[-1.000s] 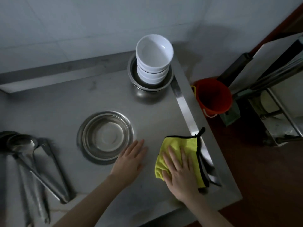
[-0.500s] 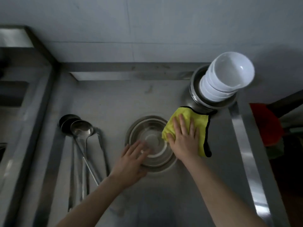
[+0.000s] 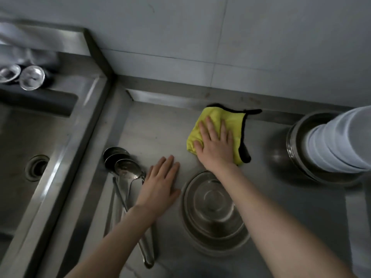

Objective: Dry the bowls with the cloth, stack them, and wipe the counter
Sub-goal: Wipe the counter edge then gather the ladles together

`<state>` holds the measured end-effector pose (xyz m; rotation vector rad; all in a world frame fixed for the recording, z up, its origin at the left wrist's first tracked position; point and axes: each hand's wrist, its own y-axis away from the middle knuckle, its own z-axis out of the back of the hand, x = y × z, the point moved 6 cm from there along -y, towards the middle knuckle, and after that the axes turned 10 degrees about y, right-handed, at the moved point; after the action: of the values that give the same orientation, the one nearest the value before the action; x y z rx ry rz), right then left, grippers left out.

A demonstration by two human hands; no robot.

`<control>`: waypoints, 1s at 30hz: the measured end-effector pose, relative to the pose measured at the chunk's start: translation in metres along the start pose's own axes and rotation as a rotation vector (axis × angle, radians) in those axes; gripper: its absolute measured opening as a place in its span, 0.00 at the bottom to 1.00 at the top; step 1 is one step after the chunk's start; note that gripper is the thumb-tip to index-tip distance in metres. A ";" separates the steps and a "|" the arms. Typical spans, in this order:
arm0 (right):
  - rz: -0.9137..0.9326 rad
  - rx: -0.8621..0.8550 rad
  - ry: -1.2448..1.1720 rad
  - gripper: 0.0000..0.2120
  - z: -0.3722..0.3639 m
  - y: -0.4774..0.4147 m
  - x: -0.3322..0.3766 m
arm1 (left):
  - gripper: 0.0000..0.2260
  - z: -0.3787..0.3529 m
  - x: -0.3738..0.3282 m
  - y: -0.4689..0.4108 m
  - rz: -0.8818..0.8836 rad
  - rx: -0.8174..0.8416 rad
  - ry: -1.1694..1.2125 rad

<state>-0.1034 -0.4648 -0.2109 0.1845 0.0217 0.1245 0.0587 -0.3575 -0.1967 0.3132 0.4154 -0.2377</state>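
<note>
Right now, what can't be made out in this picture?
Head view only.
Stack of white ceramic bowls: cut off by the right edge.
Steel counter beneath the yellow cloth: hidden by cloth and right hand.
Long metal ladles: handles partly under the left hand.
Round steel basin: rim crossed by the right forearm.

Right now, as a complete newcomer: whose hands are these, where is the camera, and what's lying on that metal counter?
No machine here: a person works bare-handed, and the one picture comes from a camera worn on their head, looking down. The right hand presses a yellow cloth flat on the steel counter with straight fingers; nothing is gripped. The left hand rests flat on the counter beside it. Near the arms sits an empty steel bowl; at right, white bowls are stacked inside a second steel bowl. Ladles lie at left, next to a sink.
</note>
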 end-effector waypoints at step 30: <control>0.353 0.101 0.016 0.30 0.014 -0.032 0.141 | 0.18 0.080 0.067 0.051 0.007 -0.404 0.127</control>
<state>0.0412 -0.4804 -0.2047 0.2877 0.0111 0.4776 0.1614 -0.3489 -0.1431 -0.0678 0.5762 -0.1228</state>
